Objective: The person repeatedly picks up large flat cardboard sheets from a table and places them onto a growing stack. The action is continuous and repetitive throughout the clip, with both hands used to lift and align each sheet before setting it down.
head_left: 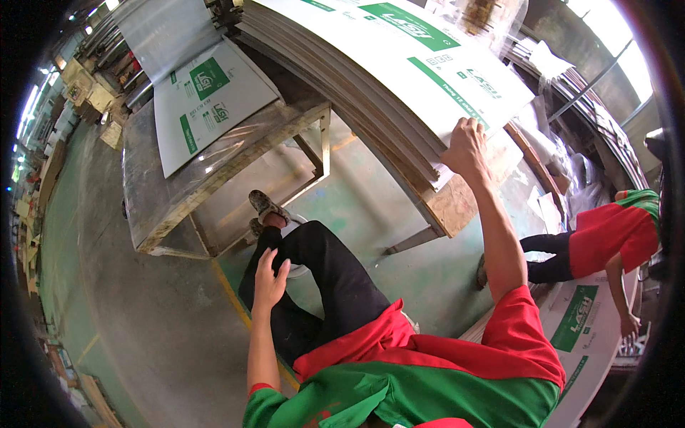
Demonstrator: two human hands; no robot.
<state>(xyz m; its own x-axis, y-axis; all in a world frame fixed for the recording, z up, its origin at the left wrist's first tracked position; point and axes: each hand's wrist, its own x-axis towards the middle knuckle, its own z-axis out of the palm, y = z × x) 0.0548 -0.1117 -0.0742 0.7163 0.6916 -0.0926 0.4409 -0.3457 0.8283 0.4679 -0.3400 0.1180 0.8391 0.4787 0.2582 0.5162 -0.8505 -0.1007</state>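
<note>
My right hand (467, 148) is at the near corner of a stack of boards (374, 96), its fingers curled over the edge of the top board (435, 60). That board has a white face with green printed patches. Whether the thumb reaches under the board is hidden. My left hand (270, 282) hangs over my black-trousered legs, holding nothing, with its fingers apart. To the front left, another white board (207, 100) with green print lies on a film-covered metal table (235, 160). A clear sheet of film (160, 32) rises behind it.
A metal-legged stand (414, 242) supports the stack. At the right, a person (610, 232) in a red shirt bends over another green-printed white board (581, 335). Crumpled clear plastic (581, 175) lies beyond the stack. A yellow line (232, 292) crosses the grey-green floor.
</note>
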